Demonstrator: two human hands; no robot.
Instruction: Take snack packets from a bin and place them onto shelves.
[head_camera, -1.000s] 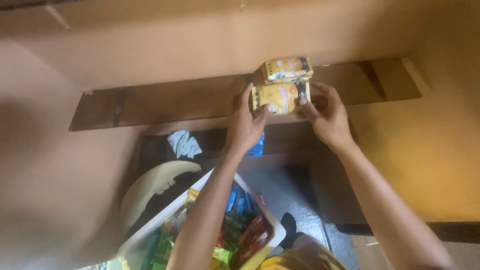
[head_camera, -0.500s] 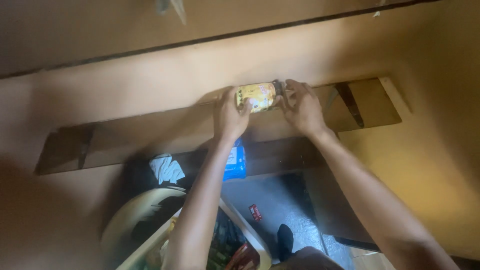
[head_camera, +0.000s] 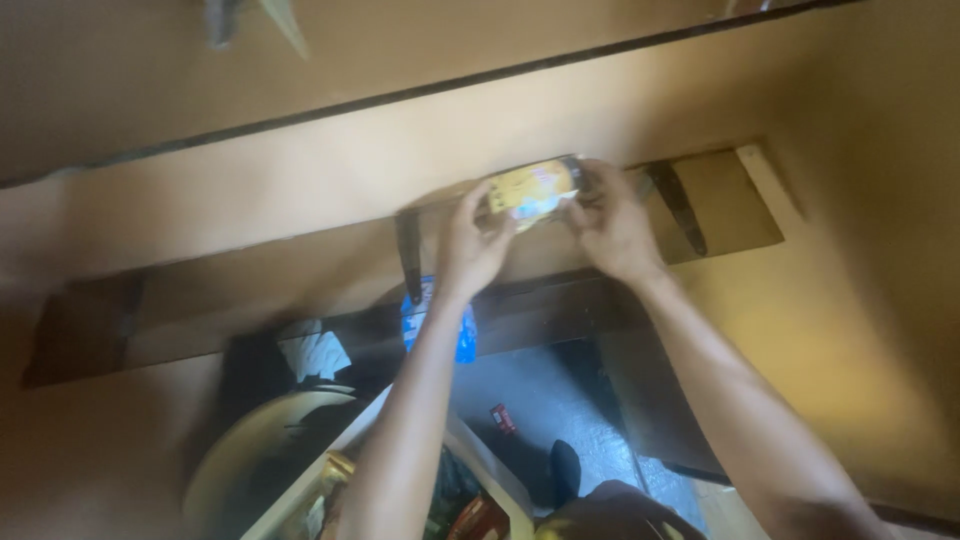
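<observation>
Fingers of both hands pinch yellow packet ends at wooden shelf edge.

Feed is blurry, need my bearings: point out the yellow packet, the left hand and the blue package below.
yellow packet (head_camera: 532, 190), head view, middle of its face.
left hand (head_camera: 472, 245), head view, back of hand.
blue package (head_camera: 462, 335), head view, right part beside the forearm.

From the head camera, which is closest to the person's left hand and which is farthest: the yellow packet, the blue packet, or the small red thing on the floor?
Measured from the left hand:
1. Yellow packet: in its grip at the shelf, held between both hands.
2. Blue packet: lower down, partly hidden behind the left forearm.
3. Small red thing: farthest, on the grey floor between the two arms.
</observation>
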